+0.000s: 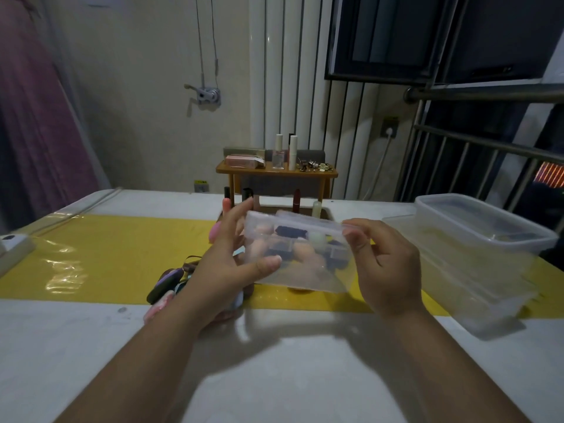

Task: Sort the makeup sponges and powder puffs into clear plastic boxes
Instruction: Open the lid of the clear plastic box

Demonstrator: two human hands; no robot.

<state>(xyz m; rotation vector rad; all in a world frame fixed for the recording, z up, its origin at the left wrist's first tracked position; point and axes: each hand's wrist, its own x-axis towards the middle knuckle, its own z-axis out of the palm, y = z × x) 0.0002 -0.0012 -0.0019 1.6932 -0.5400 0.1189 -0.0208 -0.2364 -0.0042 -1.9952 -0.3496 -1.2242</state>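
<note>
Clear plastic box (pixel 300 257) held above the worktop (pixel 91 331), left hand (pixel 225 257) gripping, right hand (pixel 387 270) pinching its edge; tipping it could spill the sponges (pixel 264 232).

No words can be read
The little yellow sticker (pixel 200 181) on the wall, just left of the small brown wooden shelf (pixel 276 172), is too blurry to read. So is the flat pink box (pixel 242 161) on top of that shelf.

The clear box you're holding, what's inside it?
Through the clear box, peach sponges, a dark piece and a pale sponge show. The left hand and right hand cover its ends, and blur hides the rest.
</note>
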